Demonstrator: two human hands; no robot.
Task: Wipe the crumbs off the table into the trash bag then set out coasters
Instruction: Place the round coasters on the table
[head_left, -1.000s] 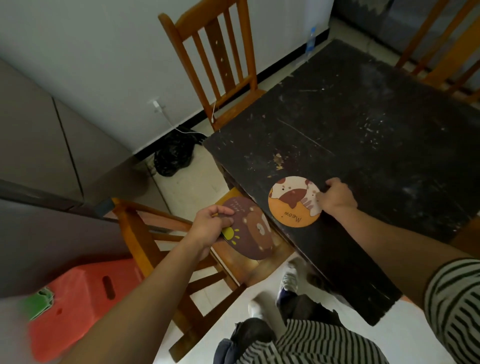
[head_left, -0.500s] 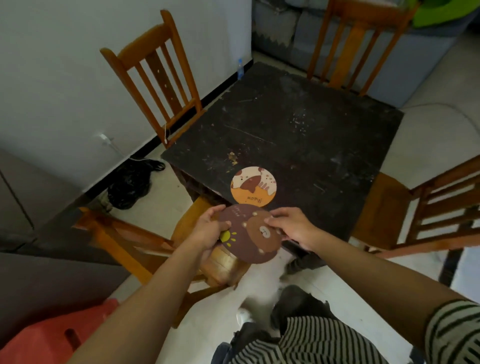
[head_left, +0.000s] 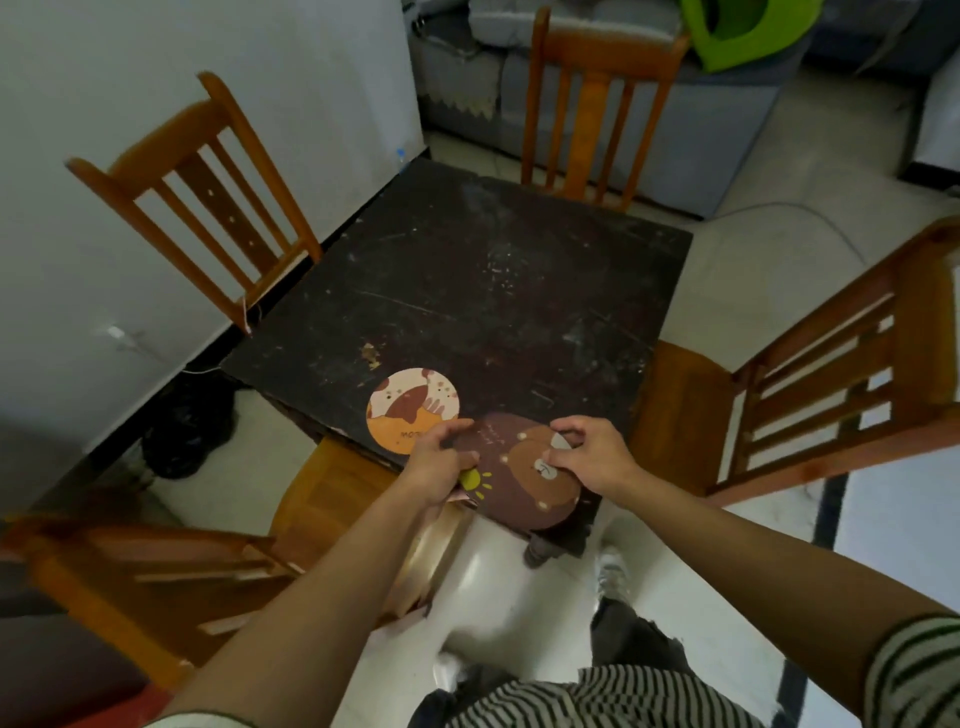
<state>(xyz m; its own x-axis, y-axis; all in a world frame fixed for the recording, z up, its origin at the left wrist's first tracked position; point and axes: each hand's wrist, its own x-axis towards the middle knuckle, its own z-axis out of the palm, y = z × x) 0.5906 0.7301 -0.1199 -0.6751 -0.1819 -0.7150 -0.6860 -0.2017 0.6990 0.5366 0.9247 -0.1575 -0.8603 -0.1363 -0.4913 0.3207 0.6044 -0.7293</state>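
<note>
Chairs of orange wood stand around the dark table (head_left: 467, 291); a black trash bag (head_left: 184, 431) lies on the floor at left. Orange coaster (head_left: 413, 410) rests flat near the table's near corner. Left hand (head_left: 439, 460) reaches forward, fingers pinched closed on the left edge of the brown coaster (head_left: 519, 475). Right hand (head_left: 589, 454) meets it from the right, thumb and fingertips clamped on the opposite edge. The brown coaster is just beside the orange one, over the table's near edge. Half a second ago it was held lower, off the table; both hands have carried it forward.
</note>
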